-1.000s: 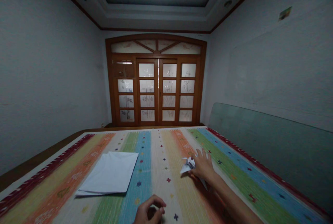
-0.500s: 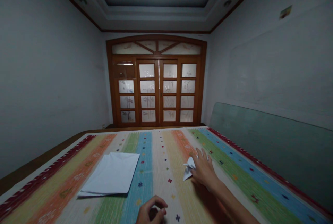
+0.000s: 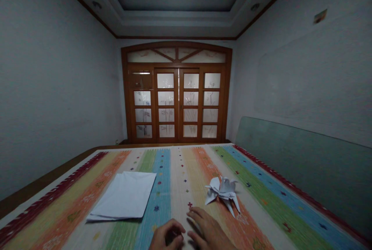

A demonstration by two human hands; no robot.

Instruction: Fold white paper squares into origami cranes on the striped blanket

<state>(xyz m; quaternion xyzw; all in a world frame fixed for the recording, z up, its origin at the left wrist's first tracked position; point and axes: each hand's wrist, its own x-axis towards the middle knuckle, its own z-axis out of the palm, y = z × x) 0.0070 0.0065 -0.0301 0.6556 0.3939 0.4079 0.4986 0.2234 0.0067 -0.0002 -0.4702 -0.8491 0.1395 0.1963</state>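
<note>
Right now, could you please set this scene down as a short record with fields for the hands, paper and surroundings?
Left hand: fingers loosely curled, nothing visible in its grasp
Right hand: beside the left one, fingers extended, nothing visible in its grasp
Folded paper: white, with several pointed ends, beyond the right hand and apart from it
Paper sheets: white, stacked slightly askew, on the left
Surface: multicoloured striped cloth
Background: wooden doors with glass panes

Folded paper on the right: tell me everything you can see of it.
The folded paper is white with grey shading, creased into several pointed, petal-like flaps. Some curl upward; two narrow points reach down toward the person. It rests on the striped cloth, mostly over an orange band. The right hand, nearest to it, is not touching.
</note>
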